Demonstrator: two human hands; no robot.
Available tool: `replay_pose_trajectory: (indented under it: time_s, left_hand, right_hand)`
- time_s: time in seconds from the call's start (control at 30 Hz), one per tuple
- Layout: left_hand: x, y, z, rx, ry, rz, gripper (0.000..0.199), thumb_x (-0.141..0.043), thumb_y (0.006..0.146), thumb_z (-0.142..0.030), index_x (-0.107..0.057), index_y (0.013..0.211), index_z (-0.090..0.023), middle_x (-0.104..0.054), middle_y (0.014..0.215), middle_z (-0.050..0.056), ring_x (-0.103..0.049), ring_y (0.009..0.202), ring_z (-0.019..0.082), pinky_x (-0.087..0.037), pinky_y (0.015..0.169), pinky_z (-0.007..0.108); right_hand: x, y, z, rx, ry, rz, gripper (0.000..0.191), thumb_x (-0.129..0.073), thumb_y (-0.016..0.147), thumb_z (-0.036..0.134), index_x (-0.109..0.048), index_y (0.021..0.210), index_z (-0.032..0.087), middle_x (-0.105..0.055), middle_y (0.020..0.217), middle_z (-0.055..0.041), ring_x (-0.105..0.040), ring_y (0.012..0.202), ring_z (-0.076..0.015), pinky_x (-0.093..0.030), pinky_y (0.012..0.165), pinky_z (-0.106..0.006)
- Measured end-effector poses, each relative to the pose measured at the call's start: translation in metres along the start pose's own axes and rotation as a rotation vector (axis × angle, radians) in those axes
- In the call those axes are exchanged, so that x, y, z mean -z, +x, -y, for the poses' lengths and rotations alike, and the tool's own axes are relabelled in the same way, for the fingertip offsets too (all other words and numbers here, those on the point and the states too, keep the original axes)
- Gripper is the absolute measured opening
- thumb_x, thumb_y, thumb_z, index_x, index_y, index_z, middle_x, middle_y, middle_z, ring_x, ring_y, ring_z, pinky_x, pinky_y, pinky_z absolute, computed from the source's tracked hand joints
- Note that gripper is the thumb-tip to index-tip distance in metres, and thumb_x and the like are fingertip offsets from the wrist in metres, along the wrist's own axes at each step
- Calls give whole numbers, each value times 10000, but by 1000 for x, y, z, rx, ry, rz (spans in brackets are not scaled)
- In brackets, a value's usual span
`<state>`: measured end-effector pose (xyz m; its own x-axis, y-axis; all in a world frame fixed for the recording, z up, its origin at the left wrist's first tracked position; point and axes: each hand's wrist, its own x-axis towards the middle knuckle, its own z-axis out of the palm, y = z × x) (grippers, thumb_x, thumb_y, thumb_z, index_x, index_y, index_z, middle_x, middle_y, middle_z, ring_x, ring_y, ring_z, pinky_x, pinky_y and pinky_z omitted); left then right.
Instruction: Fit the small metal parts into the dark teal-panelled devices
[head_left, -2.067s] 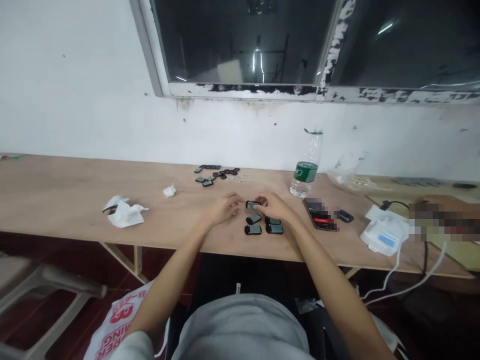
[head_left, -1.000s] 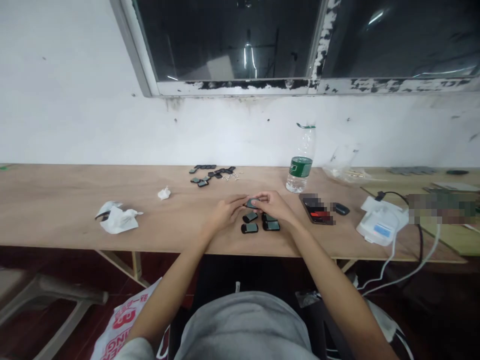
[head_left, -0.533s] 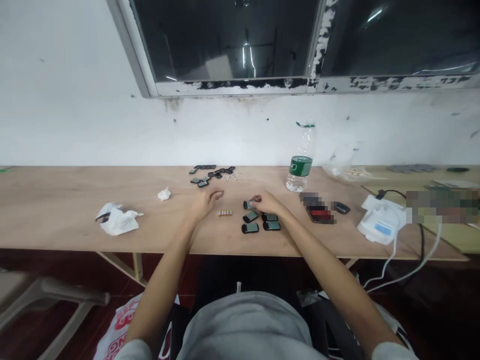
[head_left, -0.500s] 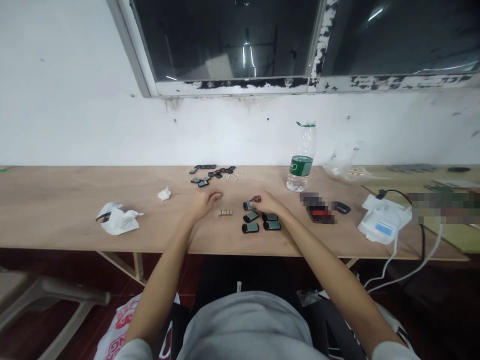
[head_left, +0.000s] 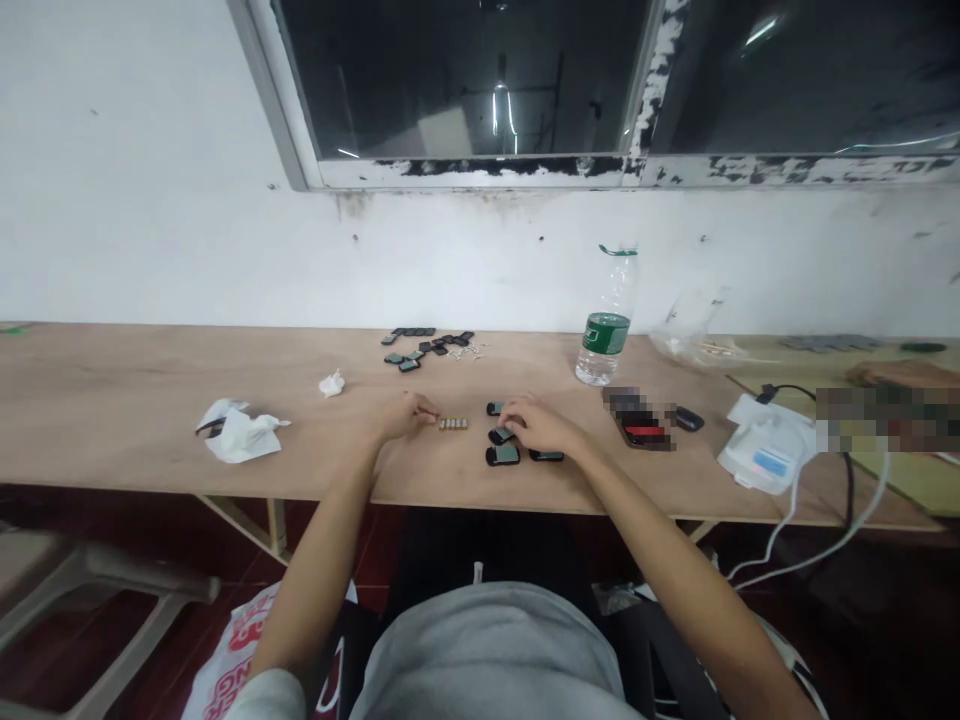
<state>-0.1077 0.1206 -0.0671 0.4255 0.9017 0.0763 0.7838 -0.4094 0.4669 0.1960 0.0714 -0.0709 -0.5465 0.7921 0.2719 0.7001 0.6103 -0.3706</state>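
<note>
My left hand (head_left: 409,413) rests low over the table. Its fingers stretch toward the left end of a short row of small cylinders (head_left: 453,424) that look like batteries, and nothing shows in them. To the right, my right hand (head_left: 534,421) reaches over a group of small black devices with grey-green faces. Its thumb and fingertips close on the tilted small black device (head_left: 499,436). Another device (head_left: 495,408) lies just behind it, one (head_left: 502,456) in front, and one (head_left: 546,455) is partly covered by the hand.
More dark pieces (head_left: 431,347) and small white bits (head_left: 466,352) lie near the wall. A water bottle (head_left: 604,335), a phone (head_left: 637,418) and a black fob-like item (head_left: 688,418) are on the right, by a white box with cables (head_left: 765,455). Crumpled tissue (head_left: 244,432) lies left. Another person's hand (head_left: 904,375) is far right.
My left hand has come down and nearer to the row of cylinders. My right hand has moved from the rear device to the tilted one in front of it. Another person's hand has appeared far right.
</note>
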Motion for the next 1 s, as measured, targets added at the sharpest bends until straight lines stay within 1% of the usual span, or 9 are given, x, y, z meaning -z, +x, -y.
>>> replay_pose_trajectory:
  time_s: [0.1,0.23,0.4,0.47,0.57,0.67,0.77,0.87,1.0]
  left_hand:
    - [0,1,0,11,-17,51,294,-616,743,-293,-783,959,-184,-775,969,72,-696,858,244,-528,755,295]
    - [0,0,-1,41,-23,55,348,-624,715,-201,-767,1031,-172,-775,971,75,-707,853,252,-536,737,304]
    - [-2,1,-1,8,-67,49,362,-649,704,-179,-752,1051,-167,-774,990,78,-711,903,253,-553,782,310]
    - [-2,1,0,-7,-85,62,354,-666,706,-189,-749,1050,-167,-774,984,76,-710,908,249,-558,783,310]
    - [-2,0,0,-30,-117,81,350,-689,712,-211,-746,1055,-167,-772,997,76,-708,914,250,-566,791,320]
    - [-2,0,2,-40,-134,82,378,-716,709,-240,-742,1080,-169,-764,1036,83,-704,931,257,-571,794,331]
    - [-1,-2,4,-23,-127,90,437,-740,699,-289,-731,1120,-170,-752,1087,90,-700,942,260,-568,792,329]
    - [0,-2,8,-28,-111,98,442,-720,723,-345,-724,1129,-172,-745,1115,91,-697,947,264,-564,805,336]
    - [1,0,14,-86,-28,9,312,-548,834,-318,-740,1039,-180,-739,1113,89,-681,984,266,-540,879,369]
  right_hand:
    - [-3,-11,1,9,-8,18,244,-526,916,157,-738,1026,204,-694,1127,-81,-570,1141,-261,-431,1007,-393]
    - [-9,-17,2,-11,-29,-16,290,-488,946,160,-726,1102,217,-667,1178,-88,-548,1175,-263,-403,1033,-425]
    - [-10,-19,7,-34,-54,-12,300,-497,945,161,-722,1134,220,-663,1167,-101,-540,1180,-275,-392,1039,-456]
    - [-9,-19,6,-29,-44,-38,324,-518,934,172,-697,1196,231,-650,1204,-100,-530,1205,-279,-389,1050,-465]
    - [-2,-19,-2,-84,-16,-202,372,-529,931,219,-643,1286,226,-626,1260,-111,-525,1221,-285,-394,1060,-468]
    - [10,-21,-15,-161,31,-404,341,-530,927,254,-653,1237,188,-632,1249,-121,-560,1179,-282,-426,1046,-442]
    - [25,-28,-28,-201,83,-481,317,-547,905,233,-665,1191,165,-660,1208,-120,-616,1091,-257,-468,1003,-402]
    - [37,-37,-37,-258,132,-431,300,-554,900,222,-677,1163,148,-691,1171,-123,-649,1030,-232,-489,962,-360]
    - [43,-45,-45,-361,146,-230,254,-577,892,232,-713,1091,148,-739,1087,-106,-674,949,-222,-504,878,-304]
